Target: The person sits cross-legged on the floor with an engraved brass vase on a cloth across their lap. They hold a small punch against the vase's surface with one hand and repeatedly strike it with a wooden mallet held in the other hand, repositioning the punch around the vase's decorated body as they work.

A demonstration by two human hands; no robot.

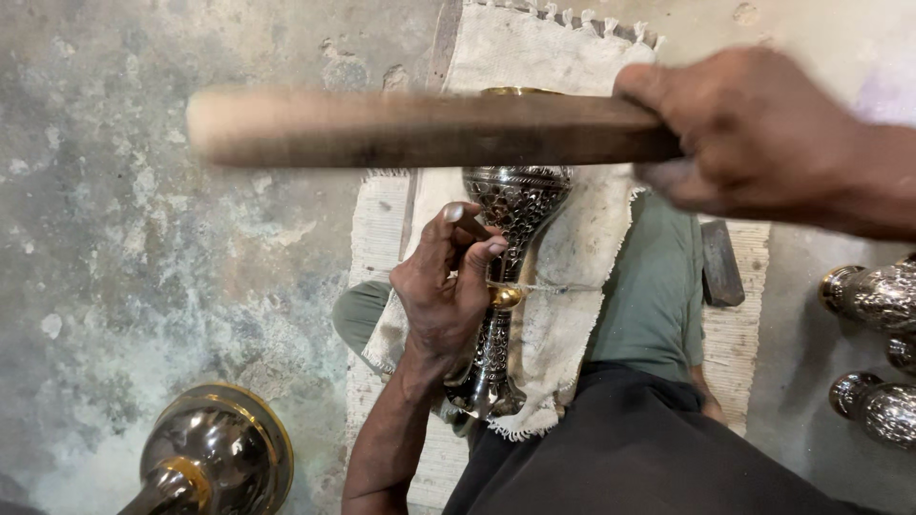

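Note:
My right hand [754, 138] grips a long wooden stick [420, 129], raised and blurred, stretching left across the view above the metal piece. My left hand [447, 286] pinches a small dark chisel [469, 225] against the side of an ornate engraved silver-and-brass vase [515, 205]. The vase lies lengthwise on a frayed off-white cloth [572, 257] spread over my lap, with its foot pointing toward me.
A polished metal bowl-shaped part [215, 453] sits at the lower left on the stained concrete floor. Engraved metal pieces [873, 296] lie at the right edge. A dark block [721, 262] rests on the woven mat [739, 334] beside my green-trousered leg.

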